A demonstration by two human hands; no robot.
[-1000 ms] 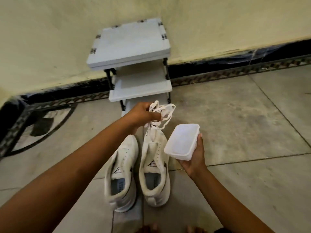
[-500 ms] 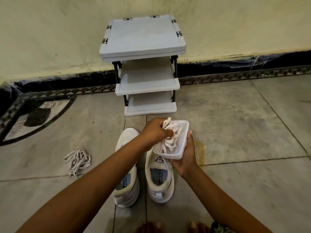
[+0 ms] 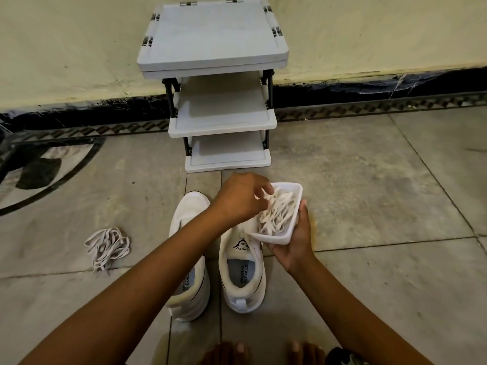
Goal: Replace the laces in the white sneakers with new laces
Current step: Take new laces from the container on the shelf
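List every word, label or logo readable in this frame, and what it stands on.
"SPEED", under an S logo: tongue of the right sneaker.
"SPEED FLEXIBLE": that sneaker's insole.
"SPEE" and "LEXIBLE": left sneaker, on its insole, cut off by the left arm.
Marks on the shelf unit clips: too small to read.

1. A home, by the look of it: a small grey three-tier shoe rack (image 3: 213,40) stands against a cream painted wall (image 3: 66,48).
2. Stone floor tiles (image 3: 369,180) with a dark patterned border (image 3: 369,108).
3. White sneakers (image 3: 241,272) and bare toes (image 3: 229,350) on the floor.
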